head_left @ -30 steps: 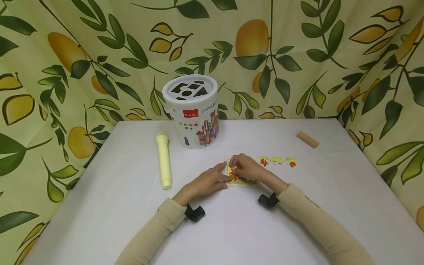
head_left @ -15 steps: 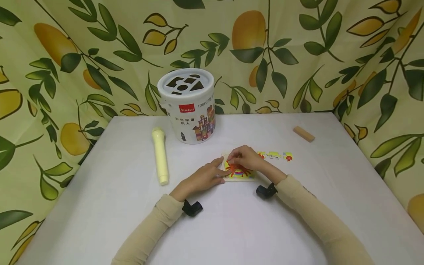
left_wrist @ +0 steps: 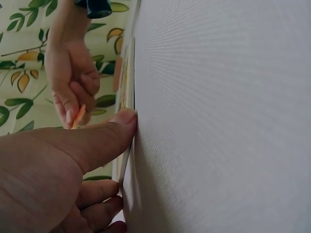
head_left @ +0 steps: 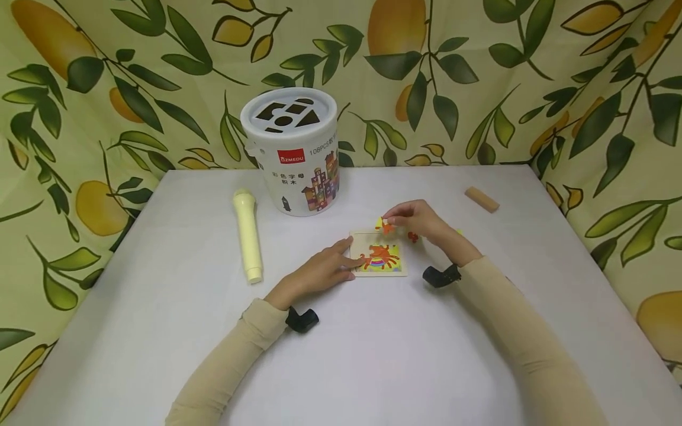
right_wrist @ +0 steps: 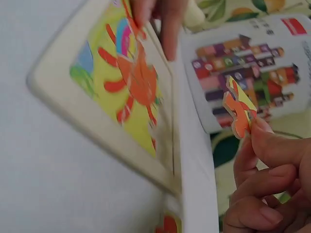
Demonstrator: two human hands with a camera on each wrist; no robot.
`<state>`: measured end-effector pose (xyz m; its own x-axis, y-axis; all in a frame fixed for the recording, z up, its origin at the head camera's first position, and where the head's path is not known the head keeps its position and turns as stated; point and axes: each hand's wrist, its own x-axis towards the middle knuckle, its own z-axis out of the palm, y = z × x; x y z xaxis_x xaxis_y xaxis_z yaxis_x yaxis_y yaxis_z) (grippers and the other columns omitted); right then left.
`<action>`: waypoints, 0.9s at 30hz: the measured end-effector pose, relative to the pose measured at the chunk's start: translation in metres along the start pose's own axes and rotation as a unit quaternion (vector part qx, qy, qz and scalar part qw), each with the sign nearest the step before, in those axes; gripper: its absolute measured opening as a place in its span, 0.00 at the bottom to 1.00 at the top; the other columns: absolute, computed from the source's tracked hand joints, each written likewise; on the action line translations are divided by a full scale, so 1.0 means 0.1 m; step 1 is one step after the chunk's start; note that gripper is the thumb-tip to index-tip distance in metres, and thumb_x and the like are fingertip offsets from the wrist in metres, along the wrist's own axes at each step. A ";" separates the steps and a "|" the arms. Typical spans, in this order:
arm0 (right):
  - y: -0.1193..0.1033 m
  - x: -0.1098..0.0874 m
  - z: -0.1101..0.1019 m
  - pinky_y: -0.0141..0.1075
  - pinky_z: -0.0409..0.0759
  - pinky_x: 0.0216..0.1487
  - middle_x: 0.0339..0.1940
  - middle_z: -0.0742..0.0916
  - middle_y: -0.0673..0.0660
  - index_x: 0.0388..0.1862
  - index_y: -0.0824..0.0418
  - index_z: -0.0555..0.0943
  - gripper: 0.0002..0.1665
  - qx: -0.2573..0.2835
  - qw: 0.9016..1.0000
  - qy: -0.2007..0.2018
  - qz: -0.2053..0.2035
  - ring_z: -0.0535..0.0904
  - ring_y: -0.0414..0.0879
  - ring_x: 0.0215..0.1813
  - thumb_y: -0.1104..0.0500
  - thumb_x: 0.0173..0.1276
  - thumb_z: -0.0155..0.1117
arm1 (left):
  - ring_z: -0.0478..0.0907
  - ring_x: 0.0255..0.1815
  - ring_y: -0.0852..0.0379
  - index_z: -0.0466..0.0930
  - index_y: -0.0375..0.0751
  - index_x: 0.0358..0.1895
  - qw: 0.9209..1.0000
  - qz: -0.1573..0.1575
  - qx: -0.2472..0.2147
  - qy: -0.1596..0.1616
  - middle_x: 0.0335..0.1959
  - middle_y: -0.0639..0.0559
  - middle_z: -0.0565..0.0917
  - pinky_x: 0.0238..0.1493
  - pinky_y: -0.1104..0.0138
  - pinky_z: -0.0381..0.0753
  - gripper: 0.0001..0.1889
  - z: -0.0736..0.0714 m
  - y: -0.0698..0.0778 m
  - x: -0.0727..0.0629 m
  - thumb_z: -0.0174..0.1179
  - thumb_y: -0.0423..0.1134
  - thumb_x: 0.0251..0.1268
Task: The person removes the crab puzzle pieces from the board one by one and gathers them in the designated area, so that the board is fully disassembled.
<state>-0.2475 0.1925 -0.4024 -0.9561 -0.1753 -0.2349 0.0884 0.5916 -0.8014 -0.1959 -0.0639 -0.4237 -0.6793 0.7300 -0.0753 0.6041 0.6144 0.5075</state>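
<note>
A wooden puzzle board [head_left: 378, 272] with a red crab picture lies on the table. Part of its picture is filled in, and pale wood shows along the upper side. My left hand [head_left: 322, 269] rests at the board's left edge; its thumb [left_wrist: 109, 141] touches the rim. Above the board's far edge, my right hand [head_left: 421, 222] pinches a red-and-yellow puzzle piece [right_wrist: 239, 109] between thumb and fingertips, clear of the board. Another puzzle piece [head_left: 412, 236] lies right of the board, with the right hand covering much of that spot.
A white block bucket [head_left: 295, 160] with a shape-hole lid stands behind the board. To its left lies a pale yellow microphone-shaped stick [head_left: 247, 236]. One wooden block [head_left: 482, 199] is at the back right. A patterned curtain [head_left: 394, 77] hangs behind the white table.
My right hand has lifted away from the board's upper left, up and to the right, with a puzzle piece in its fingers. The left hand keeps its place on the board. The head view has shifted.
</note>
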 end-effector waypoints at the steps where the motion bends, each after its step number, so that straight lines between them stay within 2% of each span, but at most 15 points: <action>1: 0.04 -0.02 -0.05 0.33 0.75 0.44 0.48 0.84 0.58 0.45 0.59 0.83 0.15 -0.006 1.000 0.002 0.007 0.75 0.48 0.45 0.52 0.63 0.61 | 0.52 0.72 0.43 0.73 0.50 0.59 1.000 0.003 0.002 -0.001 0.72 0.37 0.52 0.68 0.51 0.60 0.21 0.00 0.00 0.01 0.57 0.43 0.63; 5: 0.22 -0.14 -0.22 0.32 0.73 0.41 0.45 0.85 0.58 0.44 0.60 0.83 0.13 -0.055 0.998 -0.008 0.021 0.75 0.48 0.43 0.55 0.65 0.60 | 0.52 0.72 0.43 0.74 0.50 0.59 1.000 0.006 0.004 0.000 0.72 0.37 0.53 0.68 0.51 0.59 0.20 0.00 0.02 0.01 0.58 0.43 0.63; 11: 0.40 -0.31 -0.29 0.36 0.76 0.46 0.43 0.87 0.59 0.40 0.62 0.85 0.09 -0.102 0.995 -0.020 0.009 0.78 0.50 0.48 0.62 0.63 0.61 | 0.51 0.73 0.44 0.73 0.52 0.59 1.000 -0.002 -0.001 0.000 0.72 0.38 0.53 0.68 0.50 0.59 0.20 -0.02 0.03 0.00 0.57 0.43 0.63; 15: 0.42 -0.35 -0.26 0.38 0.75 0.48 0.42 0.87 0.59 0.37 0.61 0.86 0.08 -0.114 0.993 -0.013 -0.001 0.78 0.51 0.50 0.64 0.62 0.62 | 0.50 0.73 0.45 0.73 0.51 0.59 1.000 -0.001 -0.006 0.000 0.72 0.38 0.53 0.68 0.50 0.58 0.20 -0.01 0.01 0.01 0.57 0.42 0.63; 22: 0.45 -0.36 -0.23 0.34 0.72 0.41 0.41 0.87 0.61 0.35 0.63 0.86 0.07 -0.136 0.990 0.006 -0.020 0.77 0.50 0.44 0.65 0.60 0.62 | 0.50 0.73 0.46 0.73 0.52 0.60 1.000 0.000 -0.005 -0.001 0.72 0.39 0.53 0.68 0.50 0.59 0.21 0.00 0.00 0.01 0.58 0.42 0.63; 27: 0.45 -0.37 -0.23 0.37 0.74 0.43 0.40 0.87 0.62 0.35 0.64 0.86 0.07 -0.150 0.988 0.015 -0.027 0.78 0.52 0.45 0.65 0.60 0.63 | 0.50 0.73 0.45 0.73 0.52 0.60 1.000 0.004 -0.001 0.002 0.72 0.38 0.53 0.68 0.50 0.59 0.21 0.00 0.00 0.02 0.57 0.43 0.63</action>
<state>-0.2143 0.2432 -0.4169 -0.9654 -0.1918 -0.1766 -0.0452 0.7901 -0.6113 -0.1974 -0.0624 -0.4237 -0.6757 0.7341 -0.0670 0.6095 0.6074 0.5095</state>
